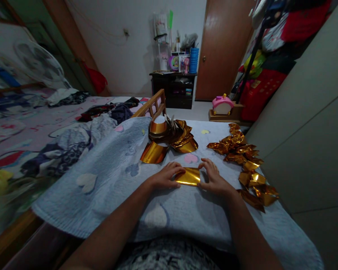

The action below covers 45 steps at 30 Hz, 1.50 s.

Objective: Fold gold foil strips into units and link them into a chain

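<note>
A flat strip of shiny gold foil paper (189, 176) lies on the blue heart-patterned cloth in front of me. At its left end my left hand (169, 175) grips it, thumb at the near edge and fingers at the far edge. My right hand (211, 177) holds the right end in the same manner. Beyond my hands sits a loose stack of gold foil sheets (154, 153), some curling up. Off to the right lies a pile of folded gold foil pieces (252, 165), several of them pointed at the ends.
The blue cloth (101, 202) covers the surface I work on. Rumpled clothes (81, 140) lie on a bed at left, with a wooden rail (150, 105) beyond. A white cabinet (307, 150) stands close on the right. A pink toy (223, 105) rests past the far edge.
</note>
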Tool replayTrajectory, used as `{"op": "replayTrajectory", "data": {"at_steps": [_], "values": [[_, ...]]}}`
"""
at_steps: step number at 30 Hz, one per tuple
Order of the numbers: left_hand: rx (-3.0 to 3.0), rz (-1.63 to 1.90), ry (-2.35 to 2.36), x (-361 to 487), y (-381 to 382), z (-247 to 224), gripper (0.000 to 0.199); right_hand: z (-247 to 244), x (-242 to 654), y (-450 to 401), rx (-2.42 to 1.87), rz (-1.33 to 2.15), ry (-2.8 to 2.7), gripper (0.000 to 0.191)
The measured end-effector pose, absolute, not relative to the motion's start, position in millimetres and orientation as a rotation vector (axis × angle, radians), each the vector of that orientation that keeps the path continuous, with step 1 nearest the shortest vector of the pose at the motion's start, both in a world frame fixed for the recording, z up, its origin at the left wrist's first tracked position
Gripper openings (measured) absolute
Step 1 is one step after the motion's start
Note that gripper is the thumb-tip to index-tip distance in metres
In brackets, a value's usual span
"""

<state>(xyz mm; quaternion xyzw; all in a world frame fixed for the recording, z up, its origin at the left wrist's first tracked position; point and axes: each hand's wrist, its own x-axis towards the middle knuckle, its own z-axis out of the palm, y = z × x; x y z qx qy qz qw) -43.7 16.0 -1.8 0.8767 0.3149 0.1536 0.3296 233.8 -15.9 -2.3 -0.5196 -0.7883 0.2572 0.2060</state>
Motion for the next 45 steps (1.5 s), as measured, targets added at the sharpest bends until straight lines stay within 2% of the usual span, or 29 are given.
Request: {"op": "replayTrajectory", "data": {"at_steps": [4, 8, 14, 18, 23, 38, 45], "values": [[2.317, 0.437, 0.900, -40.0, 12.8, -4.0, 0.052, -1.8, 215.1, -20.5, -1.365, 0.620, -2.295, 0.041], [2.325, 0.479, 0.953, -36.5, 9.6, -6.9, 0.043, -6.7, 203.8, -21.7, -1.312, 0.535, -2.385, 0.042], [2.331, 0.583, 0.958, -35.7, 8.3, -13.0, 0.032, -14.0, 206.2, -17.1, -1.262, 0.474, -2.336, 0.019], [2.309, 0.672, 0.961, -34.7, 6.4, -15.2, 0.025, -15.2, 206.3, -16.5, -1.245, 0.442, -2.311, 0.019], [2.268, 0.780, 0.922, -34.0, 3.1, -15.8, 0.006, -15.1, 204.8, -17.7, -1.239, 0.398, -2.275, 0.013], [2.362, 0.634, 1.044, -30.6, -1.5, -9.0, 0.014, -6.6, 208.2, -20.5, -1.477, 0.291, -2.213, 0.009], [2.375, 0.618, 1.045, -30.6, -0.8, -10.8, 0.015, -0.6, 210.8, -22.9, -1.440, 0.270, -2.209, 0.011]]}}
